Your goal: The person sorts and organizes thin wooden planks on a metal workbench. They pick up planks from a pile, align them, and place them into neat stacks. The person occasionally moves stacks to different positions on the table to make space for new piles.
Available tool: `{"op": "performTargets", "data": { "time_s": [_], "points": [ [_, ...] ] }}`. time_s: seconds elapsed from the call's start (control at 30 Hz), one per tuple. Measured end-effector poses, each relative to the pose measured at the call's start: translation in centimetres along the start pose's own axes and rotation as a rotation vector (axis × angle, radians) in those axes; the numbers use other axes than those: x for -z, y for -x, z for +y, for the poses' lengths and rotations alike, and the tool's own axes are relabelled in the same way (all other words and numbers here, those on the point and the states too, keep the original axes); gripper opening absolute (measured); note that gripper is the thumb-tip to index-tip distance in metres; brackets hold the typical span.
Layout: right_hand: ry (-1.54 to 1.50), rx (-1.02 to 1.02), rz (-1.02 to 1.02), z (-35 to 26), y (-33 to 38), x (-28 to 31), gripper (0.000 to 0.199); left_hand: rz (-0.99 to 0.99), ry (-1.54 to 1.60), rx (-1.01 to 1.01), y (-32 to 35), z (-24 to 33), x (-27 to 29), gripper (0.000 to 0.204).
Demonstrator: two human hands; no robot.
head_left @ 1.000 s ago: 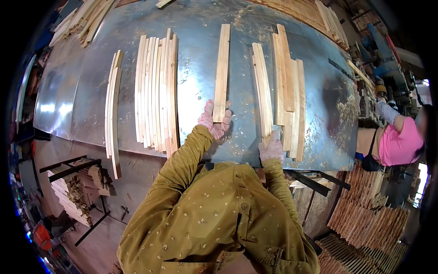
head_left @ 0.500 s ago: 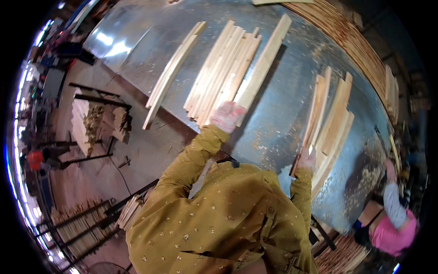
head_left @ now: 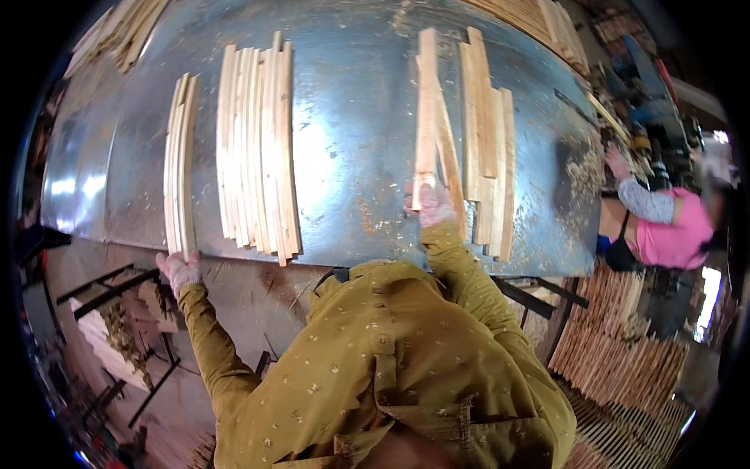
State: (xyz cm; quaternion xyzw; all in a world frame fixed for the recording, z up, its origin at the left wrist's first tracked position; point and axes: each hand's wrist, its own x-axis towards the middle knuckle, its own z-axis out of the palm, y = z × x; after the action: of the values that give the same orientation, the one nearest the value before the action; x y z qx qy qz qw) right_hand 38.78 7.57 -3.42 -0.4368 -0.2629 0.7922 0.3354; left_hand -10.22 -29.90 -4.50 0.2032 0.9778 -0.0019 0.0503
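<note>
A long metal-topped table (head_left: 351, 156) carries groups of pale curved wooden slats. My left hand (head_left: 178, 268), in a light glove, grips the near end of the small leftmost bundle of slats (head_left: 179, 164) at the table's front edge. My right hand (head_left: 431, 205), also gloved, holds the near end of a single long slat (head_left: 426, 109) that lies on the table beside the right stack of slats (head_left: 488, 148). A wider group of slats (head_left: 258, 148) lies between my hands.
A person in a pink top (head_left: 664, 227) works at the table's right end, near a sawdust pile (head_left: 582, 180). More slats lie stacked at the far edge (head_left: 539, 23) and on the floor at right (head_left: 617, 352). A metal stand (head_left: 125, 313) is below left.
My left hand has left the middle slat and moved out to the leftmost bundle's end. My right hand now holds a single slat beside the right stack. The view has swung back level.
</note>
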Motion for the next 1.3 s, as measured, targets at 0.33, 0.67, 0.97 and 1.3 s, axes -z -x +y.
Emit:
{"op": "performTargets", "data": {
  "time_s": [0.33,0.67,0.97,1.3],
  "points": [
    [1.711,-0.050,-0.635,4.0,1.9,-15.3,0.052,0.276,0.130,-0.137,2.0,12.2,7.2,0.087],
    [1.799,-0.129,0.470,-7.0,-0.1,1.6,0.076,-0.998,0.920,-0.683,16.6,34.2,9.6,0.085],
    [1.790,-0.008,0.748,-11.8,-3.7,2.8,0.102,-1.684,1.518,-0.090,19.7,42.6,3.1,0.052],
    [2.000,-0.182,0.531,-13.4,-4.2,4.6,0.091,-0.763,0.725,-0.205,20.1,40.8,3.2,0.065]
  ]
}}
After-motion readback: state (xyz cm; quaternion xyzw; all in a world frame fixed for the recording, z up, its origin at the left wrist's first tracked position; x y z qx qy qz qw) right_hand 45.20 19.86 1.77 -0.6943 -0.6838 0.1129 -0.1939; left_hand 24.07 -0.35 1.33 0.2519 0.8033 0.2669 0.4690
